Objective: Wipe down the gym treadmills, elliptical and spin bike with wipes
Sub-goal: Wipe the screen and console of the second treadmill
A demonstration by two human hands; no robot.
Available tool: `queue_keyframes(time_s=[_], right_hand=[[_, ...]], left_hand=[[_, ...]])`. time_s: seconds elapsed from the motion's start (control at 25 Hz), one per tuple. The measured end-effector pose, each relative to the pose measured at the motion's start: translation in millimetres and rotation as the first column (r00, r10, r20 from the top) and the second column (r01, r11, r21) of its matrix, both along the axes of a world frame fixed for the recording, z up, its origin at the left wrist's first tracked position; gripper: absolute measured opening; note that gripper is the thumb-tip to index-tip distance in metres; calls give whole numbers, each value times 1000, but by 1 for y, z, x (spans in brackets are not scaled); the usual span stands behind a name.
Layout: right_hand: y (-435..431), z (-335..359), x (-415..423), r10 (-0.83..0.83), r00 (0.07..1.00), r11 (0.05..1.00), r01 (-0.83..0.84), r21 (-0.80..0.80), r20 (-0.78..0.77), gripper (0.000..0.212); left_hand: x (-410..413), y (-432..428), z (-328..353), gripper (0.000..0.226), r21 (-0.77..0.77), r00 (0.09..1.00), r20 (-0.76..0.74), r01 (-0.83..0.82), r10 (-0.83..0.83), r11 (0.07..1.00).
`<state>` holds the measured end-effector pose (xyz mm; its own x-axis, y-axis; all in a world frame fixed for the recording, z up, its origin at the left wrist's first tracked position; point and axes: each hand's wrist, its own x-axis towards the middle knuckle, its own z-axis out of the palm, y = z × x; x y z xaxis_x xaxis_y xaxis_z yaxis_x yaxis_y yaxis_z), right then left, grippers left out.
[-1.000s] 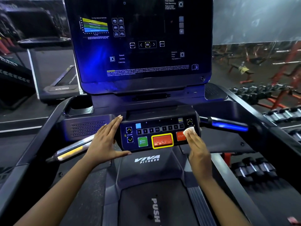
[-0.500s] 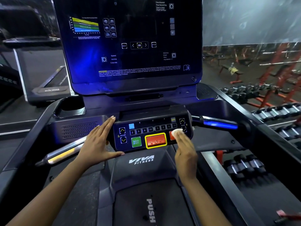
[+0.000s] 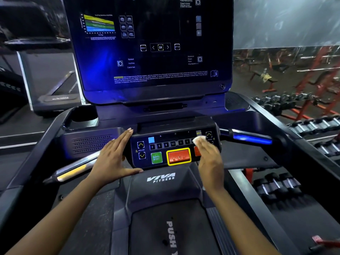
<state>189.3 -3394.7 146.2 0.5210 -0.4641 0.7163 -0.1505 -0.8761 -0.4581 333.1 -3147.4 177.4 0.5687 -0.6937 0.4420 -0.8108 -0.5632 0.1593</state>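
Right hand (image 3: 209,161) flat, presses wipe (image 3: 199,139) on keypad (image 3: 166,135); left hand (image 3: 112,157) flat alongside.

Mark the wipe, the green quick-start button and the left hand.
wipe (image 3: 199,139): head view, on the exposed part of the white wad.
green quick-start button (image 3: 156,157): head view, centre of its face.
left hand (image 3: 112,159): head view, back of the hand.

The treadmill's control panel (image 3: 174,150) sits before me, below the big screen (image 3: 156,52). My left hand (image 3: 112,159) lies flat against its left end, thumb along the near edge. My right hand (image 3: 209,159) presses a white wipe (image 3: 199,139) onto its far right part.
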Motion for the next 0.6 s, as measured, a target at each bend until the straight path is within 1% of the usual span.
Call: queue_keyframes(time_s=[0.04,0.12,0.2,0.24,0.28,0.36,0.44,0.48,0.52,0.6], right_hand=[[15,-5,-3,47,999,998,-47,-39,-18,51],[34,-15,-12,117,992,979,-123,-163,-46,51],[41,-18,-14,130,988,956,-146,-256,-79,51],[47,-17,-11,139,986,950,-158,-268,-88,51],[57,-16,-8,167,980,947,-189,-259,-107,51],[81,-13,-3,282,948,925,-309,-222,-146,49],[88,-7,-5,364,925,902,-379,-204,-110,47],[79,-3,-6,356,932,915,-363,-178,-73,46],[64,2,-6,309,950,940,-312,-140,-46,47],[38,7,1,196,980,977,-199,-78,-44,50]], left_hand=[[0,0,0,119,6,1000,4,-2,2,1000],[0,0,0,119,14,1000,10,-5,5,1000],[1,-1,-1,120,15,1000,11,-8,7,1000],[1,-1,-1,120,17,1000,10,-9,9,1000],[1,-1,-1,120,18,1000,11,-10,9,1000],[1,-1,-2,120,19,1000,15,-7,7,1000],[1,0,-3,120,19,1000,12,-4,4,1000],[1,0,-2,120,18,1000,10,-3,3,1000],[1,-1,-2,120,17,1000,12,-5,4,1000],[3,0,-3,120,28,1000,14,-11,11,1000]])
